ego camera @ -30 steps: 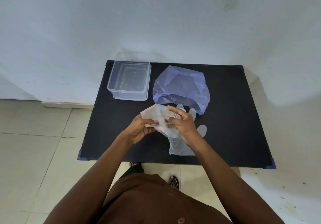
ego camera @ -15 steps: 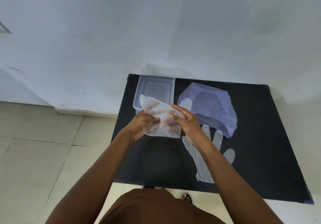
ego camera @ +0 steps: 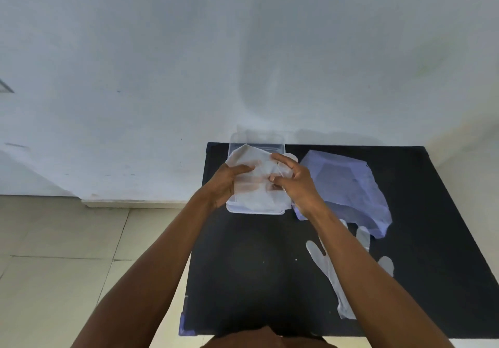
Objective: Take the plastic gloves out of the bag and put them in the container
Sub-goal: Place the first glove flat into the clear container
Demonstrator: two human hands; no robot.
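A clear plastic container [ego camera: 256, 211] stands at the back left of the black table [ego camera: 259, 280]. Over it I hold a folded translucent plastic glove [ego camera: 256, 185], my left hand [ego camera: 225, 183] gripping its left side and my right hand [ego camera: 295, 183] pinching its right side. The glove covers most of the container's opening; whether it touches the bottom I cannot tell. A crumpled pale purple bag [ego camera: 348, 185] lies to the right of the container. A second clear glove [ego camera: 328, 269] lies flat on the table, partly under my right forearm.
A white wall rises right behind the table. Pale floor tiles [ego camera: 67, 266] lie to the left, beyond the table's left edge. A brown garment shows at the bottom of the view.
Both hands have carried the folded glove from the table's middle back and left, over the container. The view has shifted, so the table now sits further right.
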